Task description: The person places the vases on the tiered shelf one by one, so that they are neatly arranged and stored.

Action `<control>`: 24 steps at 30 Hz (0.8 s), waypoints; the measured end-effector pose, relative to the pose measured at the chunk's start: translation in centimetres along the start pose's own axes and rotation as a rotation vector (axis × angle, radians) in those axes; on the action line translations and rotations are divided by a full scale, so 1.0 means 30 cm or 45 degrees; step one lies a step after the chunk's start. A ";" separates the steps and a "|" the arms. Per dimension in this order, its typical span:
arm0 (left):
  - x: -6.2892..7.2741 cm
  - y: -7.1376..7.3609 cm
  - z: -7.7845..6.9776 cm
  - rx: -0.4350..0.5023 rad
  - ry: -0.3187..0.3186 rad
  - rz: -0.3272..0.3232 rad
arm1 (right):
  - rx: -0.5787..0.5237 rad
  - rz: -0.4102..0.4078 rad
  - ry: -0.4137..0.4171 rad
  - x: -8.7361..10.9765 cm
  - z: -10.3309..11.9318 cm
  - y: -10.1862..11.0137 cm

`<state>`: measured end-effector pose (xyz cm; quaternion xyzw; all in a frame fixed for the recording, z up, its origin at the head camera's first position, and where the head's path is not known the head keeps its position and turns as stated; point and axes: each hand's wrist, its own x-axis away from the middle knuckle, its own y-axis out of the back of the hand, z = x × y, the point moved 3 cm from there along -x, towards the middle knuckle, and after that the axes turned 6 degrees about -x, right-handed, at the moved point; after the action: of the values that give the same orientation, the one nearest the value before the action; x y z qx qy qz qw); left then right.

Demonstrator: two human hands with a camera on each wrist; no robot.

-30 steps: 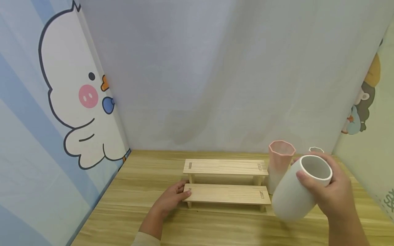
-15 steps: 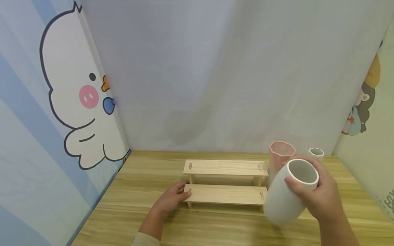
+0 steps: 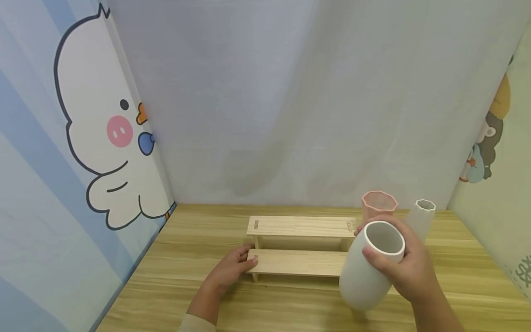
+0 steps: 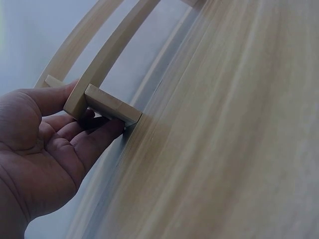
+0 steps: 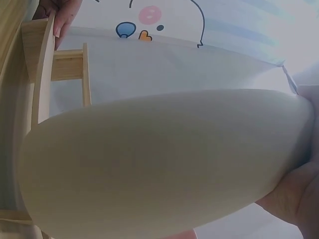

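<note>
A smooth white vase (image 3: 365,272) is held near its rim by my right hand (image 3: 408,267), thumb on the near side and fingers round the back. It tilts, its mouth leaning up and to the right, and overlaps the right end of the lower shelf in the head view. My left hand (image 3: 232,267) grips the left end of the two-step wooden shelf (image 3: 298,263), thumb on top of the lower board. In the left wrist view its fingers (image 4: 102,139) reach under that board beside the leg. The right wrist view is mostly filled by the vase body (image 5: 159,164).
Behind the held vase stands a pink vase (image 3: 379,203) with an angular rim, partly hidden. To its right is a slim white vase (image 3: 423,216). A pale curtain (image 3: 269,101) closes off the back of the wooden table (image 3: 174,258), with printed cartoon panels on both sides.
My right hand has carried the white vase leftward and slightly down, from beside the shelf to in front of its right end. More of the slim white vase shows. My left hand stays put.
</note>
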<state>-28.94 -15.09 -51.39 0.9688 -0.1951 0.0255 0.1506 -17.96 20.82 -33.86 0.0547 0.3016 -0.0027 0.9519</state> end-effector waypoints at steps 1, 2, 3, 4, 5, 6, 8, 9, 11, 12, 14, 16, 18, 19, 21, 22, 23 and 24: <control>0.001 0.000 0.000 -0.001 0.002 0.000 | -0.009 0.014 0.004 0.000 -0.002 -0.008; 0.001 0.000 0.001 0.005 0.003 0.003 | -0.017 0.024 0.009 0.001 -0.003 -0.015; 0.001 0.000 0.002 0.009 0.002 0.005 | -0.039 0.037 0.026 0.002 -0.005 -0.022; 0.001 -0.001 0.001 0.007 0.002 0.004 | -0.055 0.048 0.044 0.003 -0.006 -0.030; 0.002 -0.001 0.001 0.006 0.001 0.003 | -0.072 0.060 0.058 0.004 -0.008 -0.037; 0.003 -0.001 0.000 0.003 0.001 0.001 | -0.092 0.072 0.068 0.005 -0.010 -0.045; 0.003 -0.001 -0.001 0.005 -0.001 0.000 | -0.112 0.099 0.091 0.008 -0.013 -0.060; 0.004 -0.001 -0.001 0.005 -0.002 0.000 | -0.125 0.116 0.105 0.008 -0.015 -0.069; 0.005 0.001 0.000 0.003 -0.001 -0.002 | -0.119 0.146 0.113 0.010 -0.020 -0.088; 0.005 0.001 0.001 0.004 -0.001 -0.001 | -0.112 0.161 0.122 0.012 -0.023 -0.098; 0.006 0.002 0.001 0.005 -0.005 0.002 | -0.088 0.188 0.120 0.014 -0.032 -0.116; 0.006 0.000 0.001 0.003 -0.008 0.003 | -0.070 0.207 0.095 0.021 -0.043 -0.135; 0.009 -0.001 -0.003 0.000 -0.008 0.000 | -0.048 0.224 0.085 0.028 -0.055 -0.155; 0.010 -0.002 -0.005 -0.004 -0.007 -0.004 | -0.042 0.236 0.080 0.031 -0.060 -0.166; 0.013 -0.002 -0.007 -0.026 0.002 -0.016 | -0.055 0.263 0.083 0.037 -0.069 -0.188; 0.015 -0.002 -0.009 -0.036 0.008 -0.022 | -0.059 0.275 0.093 0.039 -0.072 -0.199; 0.016 -0.001 -0.011 -0.040 0.011 -0.026 | -0.058 0.284 0.096 0.041 -0.075 -0.209; 0.015 0.000 -0.011 -0.043 0.014 -0.026 | -0.059 0.292 0.093 0.042 -0.077 -0.218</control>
<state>-28.50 -15.16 -51.02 0.9680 -0.1846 0.0259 0.1682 -18.50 14.60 -37.12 0.0667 0.3277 0.1153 0.9353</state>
